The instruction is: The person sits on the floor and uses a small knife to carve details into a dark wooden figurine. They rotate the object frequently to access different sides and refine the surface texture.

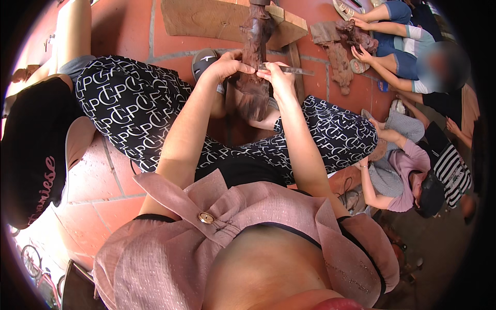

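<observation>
A dark reddish-brown wood carving [253, 49], long and knobbly with a broader lower end, stands tilted between my knees. My left hand [227, 66] is closed round its left side, the thumb pressing on the wood. On the other side, my right hand [279, 78] pinches a slim, flat grey tool [298, 70] whose outer end points right. Fingertips of the right hand meet the carving near the left thumb. The tool's working end is hidden by the fingers and the wood, so its exact kind is unclear.
Beyond the carving a thick pale wooden block [206, 20] lies on red floor tiles [124, 31]. At the right, another person handles a second dark carving [356, 37], near a brown carved piece [338, 64]. More people sit lower right. A person in a black cap [33, 139] is close at left.
</observation>
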Action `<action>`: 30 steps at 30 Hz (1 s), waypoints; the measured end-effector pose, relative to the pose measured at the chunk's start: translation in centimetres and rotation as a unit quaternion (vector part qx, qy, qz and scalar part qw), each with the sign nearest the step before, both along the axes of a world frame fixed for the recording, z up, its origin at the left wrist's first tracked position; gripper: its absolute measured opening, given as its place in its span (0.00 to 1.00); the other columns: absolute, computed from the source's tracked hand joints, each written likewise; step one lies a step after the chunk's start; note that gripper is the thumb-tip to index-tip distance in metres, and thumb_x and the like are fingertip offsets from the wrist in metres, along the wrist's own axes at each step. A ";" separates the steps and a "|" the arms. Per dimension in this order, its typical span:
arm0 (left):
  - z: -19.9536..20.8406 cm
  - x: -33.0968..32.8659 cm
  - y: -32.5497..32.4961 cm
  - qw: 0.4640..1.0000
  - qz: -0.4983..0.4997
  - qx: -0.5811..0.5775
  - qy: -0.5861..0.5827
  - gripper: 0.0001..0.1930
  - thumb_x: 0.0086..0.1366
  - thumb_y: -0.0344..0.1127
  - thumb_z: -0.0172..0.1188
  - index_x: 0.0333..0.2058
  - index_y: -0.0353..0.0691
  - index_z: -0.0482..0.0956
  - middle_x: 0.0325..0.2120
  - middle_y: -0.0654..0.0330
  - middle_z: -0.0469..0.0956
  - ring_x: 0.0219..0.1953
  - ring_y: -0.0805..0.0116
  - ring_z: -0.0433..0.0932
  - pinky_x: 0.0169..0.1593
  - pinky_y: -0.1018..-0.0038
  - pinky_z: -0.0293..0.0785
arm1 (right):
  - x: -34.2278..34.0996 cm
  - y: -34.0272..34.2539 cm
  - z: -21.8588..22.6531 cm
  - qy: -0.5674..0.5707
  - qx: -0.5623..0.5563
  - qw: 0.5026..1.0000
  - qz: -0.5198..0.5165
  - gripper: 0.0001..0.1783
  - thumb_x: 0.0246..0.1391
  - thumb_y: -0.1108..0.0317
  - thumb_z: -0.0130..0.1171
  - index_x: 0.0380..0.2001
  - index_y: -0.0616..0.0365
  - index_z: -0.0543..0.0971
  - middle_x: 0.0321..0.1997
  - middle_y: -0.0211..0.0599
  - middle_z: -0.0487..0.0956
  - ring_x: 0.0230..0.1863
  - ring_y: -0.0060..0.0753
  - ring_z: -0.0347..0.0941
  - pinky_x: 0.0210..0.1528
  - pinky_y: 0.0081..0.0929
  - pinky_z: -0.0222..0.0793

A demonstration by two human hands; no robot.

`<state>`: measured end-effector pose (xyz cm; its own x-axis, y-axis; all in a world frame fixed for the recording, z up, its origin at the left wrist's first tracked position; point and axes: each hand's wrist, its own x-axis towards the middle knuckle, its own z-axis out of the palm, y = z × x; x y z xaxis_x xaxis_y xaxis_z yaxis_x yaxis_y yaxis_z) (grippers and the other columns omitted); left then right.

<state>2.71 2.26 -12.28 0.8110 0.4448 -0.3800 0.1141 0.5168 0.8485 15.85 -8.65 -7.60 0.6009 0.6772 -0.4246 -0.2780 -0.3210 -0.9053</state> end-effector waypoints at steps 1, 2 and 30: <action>0.0 0.0 -0.1 1.000 0.003 -0.003 -0.002 0.32 0.48 0.29 0.68 0.53 0.33 0.68 0.44 0.56 0.77 0.48 0.65 0.74 0.56 0.71 0.65 | 0.0 -0.1 0.1 0.010 0.003 1.000 -0.004 0.10 0.54 0.70 0.54 0.30 0.69 0.76 0.29 0.44 0.78 0.30 0.35 0.78 0.33 0.25 0.76; -0.1 0.0 0.1 1.000 0.003 -0.002 0.004 0.32 0.48 0.29 0.68 0.54 0.33 0.68 0.44 0.56 0.77 0.48 0.65 0.74 0.56 0.71 0.65 | 0.5 -0.1 -0.5 0.009 -0.004 1.000 0.001 0.10 0.54 0.70 0.54 0.32 0.70 0.75 0.30 0.46 0.78 0.30 0.36 0.78 0.35 0.27 0.77; -0.1 0.0 0.5 1.000 -0.015 -0.021 -0.011 0.30 0.48 0.29 0.69 0.52 0.34 0.69 0.44 0.57 0.76 0.48 0.64 0.73 0.55 0.69 0.66 | -0.6 0.7 0.1 -0.068 0.004 0.998 0.005 0.08 0.52 0.71 0.58 0.25 0.65 0.76 0.23 0.37 0.77 0.22 0.26 0.75 0.25 0.21 0.72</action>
